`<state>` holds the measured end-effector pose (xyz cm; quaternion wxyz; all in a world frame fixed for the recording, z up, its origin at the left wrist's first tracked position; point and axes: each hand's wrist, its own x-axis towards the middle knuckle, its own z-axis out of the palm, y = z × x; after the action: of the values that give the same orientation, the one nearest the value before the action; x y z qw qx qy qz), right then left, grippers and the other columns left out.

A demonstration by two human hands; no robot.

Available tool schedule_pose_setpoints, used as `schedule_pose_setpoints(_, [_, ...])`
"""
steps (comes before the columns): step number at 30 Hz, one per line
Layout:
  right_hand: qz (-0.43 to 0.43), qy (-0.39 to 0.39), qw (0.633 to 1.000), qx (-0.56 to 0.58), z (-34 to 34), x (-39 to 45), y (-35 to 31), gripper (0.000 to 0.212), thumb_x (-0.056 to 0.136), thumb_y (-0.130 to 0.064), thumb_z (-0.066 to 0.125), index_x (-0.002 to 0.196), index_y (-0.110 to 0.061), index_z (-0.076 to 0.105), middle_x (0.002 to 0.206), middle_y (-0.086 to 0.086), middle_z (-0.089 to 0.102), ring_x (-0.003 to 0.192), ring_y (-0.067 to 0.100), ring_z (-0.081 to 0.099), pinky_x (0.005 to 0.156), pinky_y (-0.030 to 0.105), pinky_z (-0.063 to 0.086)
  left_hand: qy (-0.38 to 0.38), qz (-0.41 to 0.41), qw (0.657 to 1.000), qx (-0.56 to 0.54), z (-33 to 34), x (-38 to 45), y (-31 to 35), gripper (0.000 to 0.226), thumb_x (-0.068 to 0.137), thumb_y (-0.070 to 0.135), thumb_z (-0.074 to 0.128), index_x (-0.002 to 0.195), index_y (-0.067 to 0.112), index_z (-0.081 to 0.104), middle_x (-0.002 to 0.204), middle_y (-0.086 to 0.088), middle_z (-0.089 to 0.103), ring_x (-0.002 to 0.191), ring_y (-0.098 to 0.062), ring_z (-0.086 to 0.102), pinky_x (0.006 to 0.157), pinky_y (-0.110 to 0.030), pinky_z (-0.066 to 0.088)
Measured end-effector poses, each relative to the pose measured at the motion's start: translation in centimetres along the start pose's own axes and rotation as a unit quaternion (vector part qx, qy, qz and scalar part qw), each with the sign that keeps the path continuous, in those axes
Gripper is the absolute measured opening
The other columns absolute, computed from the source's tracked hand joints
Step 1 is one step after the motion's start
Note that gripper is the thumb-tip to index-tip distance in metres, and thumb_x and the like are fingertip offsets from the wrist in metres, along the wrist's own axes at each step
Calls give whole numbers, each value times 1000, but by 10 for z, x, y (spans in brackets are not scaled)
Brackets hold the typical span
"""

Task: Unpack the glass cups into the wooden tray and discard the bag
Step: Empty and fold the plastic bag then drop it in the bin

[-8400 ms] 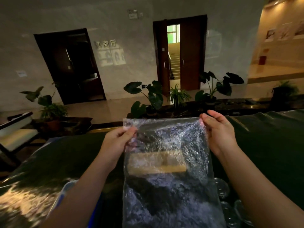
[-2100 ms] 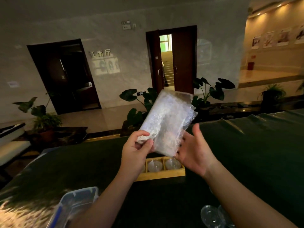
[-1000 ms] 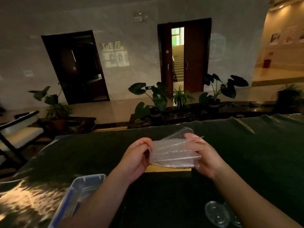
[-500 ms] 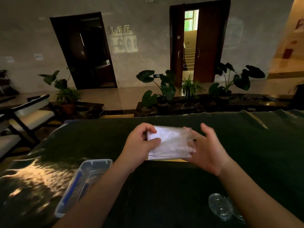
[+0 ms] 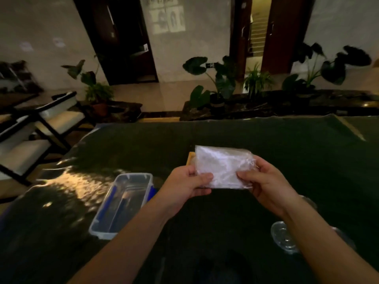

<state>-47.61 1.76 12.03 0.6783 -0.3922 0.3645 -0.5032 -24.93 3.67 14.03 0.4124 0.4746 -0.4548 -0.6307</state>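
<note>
I hold a clear plastic bag (image 5: 222, 167), folded into a small flat rectangle, above the dark green table. My left hand (image 5: 185, 184) pinches its lower left corner and my right hand (image 5: 268, 184) grips its right edge. Behind the bag only the left corner of the wooden tray (image 5: 190, 158) shows; the bag and my hands hide the rest and whatever is inside it. Clear glass cups (image 5: 284, 238) lie on the cloth beside my right forearm, partly hidden by it.
A clear plastic container with blue clips (image 5: 123, 203) sits on the table left of my left forearm. The table's far edge (image 5: 235, 118) borders a planter with leafy plants. Chairs (image 5: 47, 119) stand off the table's left side.
The bag went from spread open to folded small. In the last half second both hands dropped slightly and my right hand closed on the bag's right edge. The view tilted down and left.
</note>
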Motion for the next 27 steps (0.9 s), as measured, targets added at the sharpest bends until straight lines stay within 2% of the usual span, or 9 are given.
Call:
schedule_pose_setpoints(4, [50, -14, 999, 5, 14, 8, 21, 54, 72, 2, 73, 123, -16, 65, 106, 9, 77, 99, 29, 74, 68, 32, 61, 44, -6, 999, 6, -18, -14, -12, 18, 89, 12, 69, 106, 10, 70, 101, -6, 76, 94, -20, 72, 71, -26, 58])
schedule_pose_setpoints(8, [89, -42, 995, -17, 54, 20, 46, 53, 74, 2, 73, 124, -16, 64, 108, 11, 77, 100, 31, 74, 69, 33, 61, 96, 4, 995, -35, -58, -42, -27, 13, 90, 10, 68, 103, 11, 70, 98, -3, 77, 93, -20, 73, 68, -23, 58])
schedule_pose_setpoints(12, [127, -92, 986, -54, 123, 35, 76, 52, 74, 1, 72, 124, -13, 64, 108, 13, 77, 98, 30, 74, 68, 31, 61, 171, 27, 982, -80, -117, -86, -45, 17, 88, 10, 69, 106, 9, 70, 101, -8, 76, 92, -21, 73, 69, -24, 58])
schedule_pose_setpoints(15, [179, -164, 968, -65, 194, 40, 112, 50, 76, 2, 70, 122, -15, 65, 107, 11, 77, 100, 30, 74, 69, 32, 61, 242, 37, 962, -119, -170, -137, -60, 17, 87, 7, 70, 104, 5, 69, 96, -12, 77, 86, -23, 74, 66, -24, 57])
schedule_pose_setpoints(18, [223, -222, 945, -94, 271, 36, 162, 40, 76, 1, 70, 111, -19, 71, 102, 9, 78, 97, 28, 75, 71, 35, 62, 325, 39, 933, -147, -223, -200, -83, 12, 88, 5, 68, 100, 3, 68, 84, -5, 78, 79, -20, 75, 64, -23, 58])
schedule_pose_setpoints(21, [264, -278, 912, -146, 350, 24, 222, 25, 85, 0, 65, 105, -13, 74, 101, 14, 78, 96, 27, 74, 75, 38, 63, 418, 43, 891, -173, -264, -266, -115, 6, 89, -1, 65, 88, 5, 67, 69, 1, 74, 65, -11, 71, 58, -20, 57])
schedule_pose_setpoints(24, [306, -321, 874, -198, 414, 4, 287, 19, 92, -17, 62, 108, -16, 72, 100, 14, 78, 86, 24, 76, 63, 39, 62, 502, 21, 844, -188, -293, -329, -152, 6, 90, -2, 63, 89, 3, 66, 74, -6, 70, 62, -13, 68, 58, -21, 58])
schedule_pose_setpoints(26, [265, -366, 847, -281, 448, -7, 330, 26, 93, -36, 62, 110, -18, 72, 93, 6, 78, 84, 21, 76, 65, 39, 61, 557, -1, 810, -184, -310, -368, -181, 5, 90, -3, 63, 94, -1, 65, 80, -13, 67, 62, -15, 67, 58, -23, 58])
schedule_pose_setpoints(27, [200, -395, 822, -359, 459, -5, 356, 38, 91, -46, 61, 115, -17, 69, 98, 3, 77, 93, 23, 74, 75, 42, 61, 591, -12, 789, -166, -319, -385, -197, 4, 90, -5, 63, 92, -1, 64, 80, -15, 65, 59, -14, 66, 56, -23, 58])
